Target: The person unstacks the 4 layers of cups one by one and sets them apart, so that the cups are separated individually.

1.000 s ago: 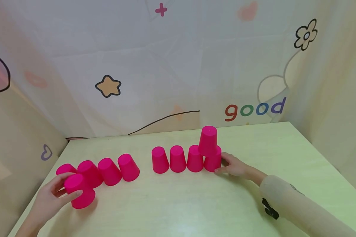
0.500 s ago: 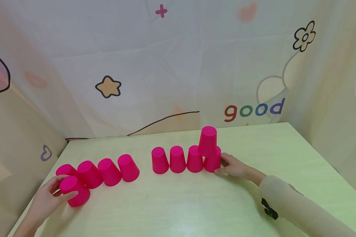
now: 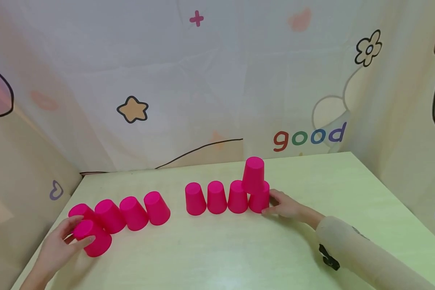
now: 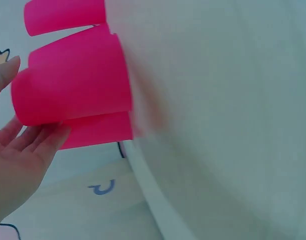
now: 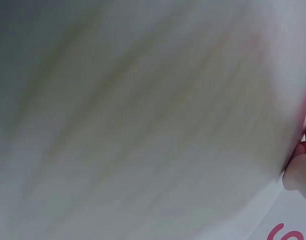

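Observation:
In the head view my left hand (image 3: pixel 58 245) grips an upside-down pink cup (image 3: pixel 98 241) between thumb and fingers. That cup stands just in front of the leftmost cup (image 3: pixel 80 209) of a left-hand row, partly covering it. The left wrist view shows the gripped cup (image 4: pixel 73 90) overlapping others behind it. My right hand (image 3: pixel 288 205) holds the end cup (image 3: pixel 259 202) of a second row low on its right side, thumb in front and fingers behind. Another cup (image 3: pixel 253 175) sits raised over the last two cups there. Only a bit of the right hand (image 5: pixel 300 170) shows in the right wrist view.
Between the hands stand more inverted pink cups, such as one at the left row's right end (image 3: pixel 157 208) and one at the other row's left end (image 3: pixel 195 199). A light table (image 3: pixel 203 253) carries them all. Printed cloth (image 3: pixel 203 80) hangs behind and at both sides.
My left hand has shifted slightly left with its cup, nearer the leftmost cup. The right hand and the raised cup stay in place. The head view has tilted up a little.

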Action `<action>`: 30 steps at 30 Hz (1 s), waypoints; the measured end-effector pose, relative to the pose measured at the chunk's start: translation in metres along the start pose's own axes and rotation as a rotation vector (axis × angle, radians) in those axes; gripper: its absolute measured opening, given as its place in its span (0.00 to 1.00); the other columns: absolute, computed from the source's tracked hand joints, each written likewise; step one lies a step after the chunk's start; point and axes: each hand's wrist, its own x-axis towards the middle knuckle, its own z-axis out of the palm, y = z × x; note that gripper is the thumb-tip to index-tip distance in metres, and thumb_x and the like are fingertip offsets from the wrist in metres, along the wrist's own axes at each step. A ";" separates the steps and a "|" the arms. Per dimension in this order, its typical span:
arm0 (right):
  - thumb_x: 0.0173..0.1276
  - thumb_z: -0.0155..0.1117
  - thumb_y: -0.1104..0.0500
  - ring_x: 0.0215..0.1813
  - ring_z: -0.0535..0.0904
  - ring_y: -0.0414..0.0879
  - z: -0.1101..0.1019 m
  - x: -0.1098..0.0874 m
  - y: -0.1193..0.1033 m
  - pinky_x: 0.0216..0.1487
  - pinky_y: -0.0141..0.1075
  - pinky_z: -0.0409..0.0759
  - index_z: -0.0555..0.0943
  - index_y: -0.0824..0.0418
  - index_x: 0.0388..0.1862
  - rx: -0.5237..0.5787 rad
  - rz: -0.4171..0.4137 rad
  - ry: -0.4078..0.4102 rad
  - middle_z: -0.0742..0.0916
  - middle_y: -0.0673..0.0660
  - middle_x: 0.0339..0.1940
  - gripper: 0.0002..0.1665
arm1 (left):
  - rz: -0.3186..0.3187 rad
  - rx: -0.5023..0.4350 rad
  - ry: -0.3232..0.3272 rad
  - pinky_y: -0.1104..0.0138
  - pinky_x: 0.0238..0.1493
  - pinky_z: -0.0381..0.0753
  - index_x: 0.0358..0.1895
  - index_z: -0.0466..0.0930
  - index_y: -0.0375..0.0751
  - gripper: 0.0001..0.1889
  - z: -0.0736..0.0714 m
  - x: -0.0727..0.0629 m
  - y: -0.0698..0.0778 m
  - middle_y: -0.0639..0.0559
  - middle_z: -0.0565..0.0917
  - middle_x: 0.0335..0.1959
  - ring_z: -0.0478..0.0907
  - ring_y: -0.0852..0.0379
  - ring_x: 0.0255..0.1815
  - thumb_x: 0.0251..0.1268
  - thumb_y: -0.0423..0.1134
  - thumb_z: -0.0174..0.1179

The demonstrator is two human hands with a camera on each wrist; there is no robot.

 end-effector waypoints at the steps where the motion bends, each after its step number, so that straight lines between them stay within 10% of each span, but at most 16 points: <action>1: 0.51 0.71 0.59 0.59 0.66 0.55 0.000 0.000 0.000 0.57 0.47 0.70 0.63 0.61 0.61 0.008 0.006 0.001 0.72 0.58 0.58 0.40 | 0.008 -0.004 0.039 0.69 0.42 0.78 0.61 0.60 0.35 0.36 0.001 -0.001 0.003 0.41 0.71 0.53 0.70 0.54 0.49 0.52 0.46 0.66; 4: 0.51 0.71 0.60 0.59 0.66 0.55 0.000 -0.001 0.000 0.58 0.47 0.69 0.63 0.61 0.61 0.017 0.012 0.000 0.72 0.58 0.58 0.40 | 0.085 -0.002 0.093 0.80 0.42 0.74 0.62 0.61 0.35 0.35 -0.002 -0.004 0.018 0.39 0.70 0.55 0.69 0.54 0.53 0.53 0.44 0.66; 10: 0.52 0.71 0.60 0.60 0.66 0.56 0.000 -0.001 0.000 0.59 0.48 0.68 0.63 0.61 0.62 0.004 0.008 -0.001 0.71 0.58 0.58 0.40 | 0.258 0.023 0.185 0.91 0.40 0.60 0.62 0.63 0.38 0.33 -0.001 -0.011 0.061 0.49 0.72 0.54 0.60 0.86 0.47 0.52 0.39 0.66; 18: 0.51 0.71 0.59 0.61 0.65 0.56 0.001 0.001 -0.001 0.59 0.48 0.68 0.63 0.60 0.62 0.002 0.008 -0.001 0.71 0.58 0.58 0.40 | 0.421 -0.026 0.160 0.85 0.47 0.62 0.62 0.65 0.41 0.31 0.020 0.001 0.110 0.46 0.73 0.55 0.66 0.67 0.54 0.52 0.35 0.66; 30: 0.52 0.70 0.59 0.61 0.65 0.57 0.001 -0.001 -0.003 0.59 0.50 0.67 0.63 0.61 0.62 0.000 -0.016 -0.009 0.72 0.59 0.59 0.39 | 0.494 -0.227 0.067 0.81 0.54 0.64 0.60 0.64 0.34 0.28 0.058 0.025 0.157 0.41 0.72 0.56 0.69 0.44 0.57 0.55 0.30 0.62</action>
